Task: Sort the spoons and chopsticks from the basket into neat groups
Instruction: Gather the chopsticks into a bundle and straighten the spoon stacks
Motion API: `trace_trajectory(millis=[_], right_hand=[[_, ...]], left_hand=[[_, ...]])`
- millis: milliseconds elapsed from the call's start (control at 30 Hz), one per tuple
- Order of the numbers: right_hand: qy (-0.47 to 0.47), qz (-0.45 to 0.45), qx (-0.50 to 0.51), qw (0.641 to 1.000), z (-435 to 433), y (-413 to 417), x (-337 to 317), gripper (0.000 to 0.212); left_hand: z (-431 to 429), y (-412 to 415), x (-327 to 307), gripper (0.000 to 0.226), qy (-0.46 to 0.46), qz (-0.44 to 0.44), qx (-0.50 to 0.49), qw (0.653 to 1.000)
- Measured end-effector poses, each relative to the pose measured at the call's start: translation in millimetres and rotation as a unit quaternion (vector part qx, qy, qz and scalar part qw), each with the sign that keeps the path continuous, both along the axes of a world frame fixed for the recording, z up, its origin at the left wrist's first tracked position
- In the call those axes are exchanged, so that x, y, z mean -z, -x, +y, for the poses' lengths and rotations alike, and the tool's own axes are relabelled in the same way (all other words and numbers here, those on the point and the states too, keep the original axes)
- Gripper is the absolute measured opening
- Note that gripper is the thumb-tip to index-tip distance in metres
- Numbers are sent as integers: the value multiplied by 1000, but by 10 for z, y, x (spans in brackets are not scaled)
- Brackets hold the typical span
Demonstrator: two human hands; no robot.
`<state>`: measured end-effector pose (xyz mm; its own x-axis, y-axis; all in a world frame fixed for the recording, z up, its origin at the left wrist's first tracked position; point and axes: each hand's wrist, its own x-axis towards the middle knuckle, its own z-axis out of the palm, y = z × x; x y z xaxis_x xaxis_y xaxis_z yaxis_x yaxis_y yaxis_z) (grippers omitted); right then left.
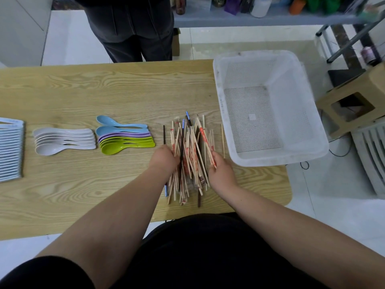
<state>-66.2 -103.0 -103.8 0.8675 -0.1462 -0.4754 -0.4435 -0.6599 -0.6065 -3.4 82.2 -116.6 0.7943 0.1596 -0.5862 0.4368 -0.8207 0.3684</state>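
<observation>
Left hand (pixel 164 157) in chopstick pile (pixel 188 142), right hand (pixel 221 171) round red-wrapped chopsticks (pixel 205 139)

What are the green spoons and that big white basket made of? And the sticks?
The green spoons: probably plastic, smooth and glossy with bright even colour. The basket: likely plastic, milky white, with tiny moulded holes. The chopsticks: mostly pale wood or bamboo, matte.

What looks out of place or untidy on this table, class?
The chopstick pile is a crisscrossed jumble, with one dark chopstick lying apart on its left and a pale chopstick on its right. The top blue spoon sits angled away from its stack.
</observation>
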Motion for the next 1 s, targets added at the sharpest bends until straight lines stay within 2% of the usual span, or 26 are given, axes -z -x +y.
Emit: trace_trajectory(millis=[133,300,400,467,533,600,700,767,800,833,900,1000], right_hand=[[-4,-1,-18,1000,31,11,-13,53],[-11,-4,-26,1000,56,54,-24,53],[-18,-1,-17,1000,60,60,-37,52],[-31,1,-1,1000,69,66,-56,52],[-60,-2,20,998,94,58,-105,53],[-102,-10,33,994,144,55,-162,54],[-145,0,30,989,271,38,-242,48],[-145,-7,-8,989,396,40,-286,43],[-130,-23,-40,990,467,50,-305,40],[-109,-43,-77,990,537,64,-320,36],[-76,-76,-147,983,673,100,-321,27],[-55,-83,-188,977,738,116,-270,23]], left_hand=[[-59,-20,-28,41,-10,6,18,1000],[-58,-77,-70,16,-31,25,48,998],[-19,-58,-60,11,-31,21,50,998],[28,-27,-39,12,2,7,20,1000],[89,18,-13,15,78,-9,-44,996],[137,91,-24,14,203,-8,-172,964],[166,217,-124,8,372,-7,-319,872],[153,292,-220,11,479,8,-359,801],[130,330,-256,15,519,18,-355,777],[100,373,-282,18,541,23,-339,770],[47,442,-296,11,517,11,-320,794],[77,466,-251,17,391,-40,-342,853]])
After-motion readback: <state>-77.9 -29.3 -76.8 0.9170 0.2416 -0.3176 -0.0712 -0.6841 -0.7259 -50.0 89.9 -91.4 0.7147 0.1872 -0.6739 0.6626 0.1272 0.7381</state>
